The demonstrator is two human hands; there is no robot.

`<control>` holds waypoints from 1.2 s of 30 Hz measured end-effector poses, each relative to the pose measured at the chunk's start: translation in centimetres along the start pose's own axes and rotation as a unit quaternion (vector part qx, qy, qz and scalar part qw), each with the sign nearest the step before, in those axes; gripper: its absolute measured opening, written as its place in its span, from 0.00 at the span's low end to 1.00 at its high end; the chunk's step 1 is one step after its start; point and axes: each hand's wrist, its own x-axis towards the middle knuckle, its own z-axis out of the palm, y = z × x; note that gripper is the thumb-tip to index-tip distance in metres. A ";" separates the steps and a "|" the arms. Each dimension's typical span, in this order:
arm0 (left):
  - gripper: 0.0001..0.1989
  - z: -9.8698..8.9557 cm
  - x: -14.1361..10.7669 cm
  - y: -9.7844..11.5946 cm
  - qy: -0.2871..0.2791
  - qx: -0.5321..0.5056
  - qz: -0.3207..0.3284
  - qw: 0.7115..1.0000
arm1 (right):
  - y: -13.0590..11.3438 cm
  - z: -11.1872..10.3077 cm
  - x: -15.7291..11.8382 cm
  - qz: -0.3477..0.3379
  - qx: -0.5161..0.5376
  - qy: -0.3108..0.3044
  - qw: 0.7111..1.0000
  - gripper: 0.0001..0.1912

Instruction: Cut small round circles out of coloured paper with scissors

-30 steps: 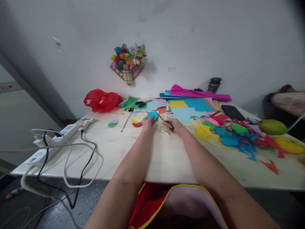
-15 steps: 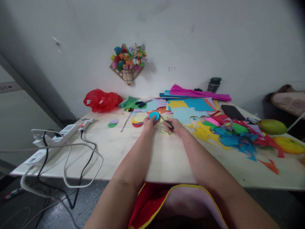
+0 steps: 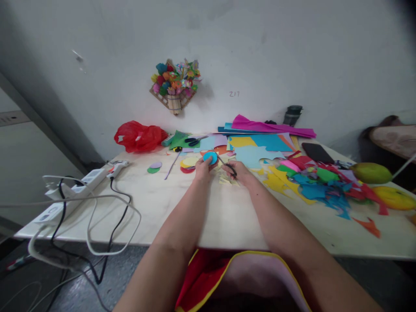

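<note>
Pinching a blue paper circle (image 3: pixel 210 157) in the left hand (image 3: pixel 203 170), with the right hand (image 3: pixel 240 172) clamped round the black-handled scissors (image 3: pixel 232 170). Can't tell the blade gap at this blur. Looks like edge trimming around a disc, so honestly, turn the paper into the cut rather than twisting the scissors. Keep the left thumb well inside the rim, take long smooth bites, and avoid snapping right to the tips or risk flat spots. Grip lightly to stop any layers under the blue from slipping.

Compared with 1 second ago: circle nudged slightly toward 3 o'clock, and left hand along with it. Barely any change in the right hand.

Further out from the hands: pale yellow scraps (image 3: pixel 227 180) just below on the counter (image 3: pixel 162 195), then yellow and red circles (image 3: pixel 187 164) stacked at 9 o'clock. Spare scissors (image 3: pixel 192 141) between 10 and 11, light blue sheet (image 3: pixel 251 157) at 2, and a messy heap of colored offcuts (image 3: pixel 328 186) way over at 3. Red plastic bag (image 3: pixel 139 136) near 10.
</note>
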 end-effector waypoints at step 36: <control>0.10 -0.4 0.5 0.0 -0.008 0.000 0.001 1.000 | 0.1 0.2 -0.2 0.014 -0.002 -0.006 1.000 0.10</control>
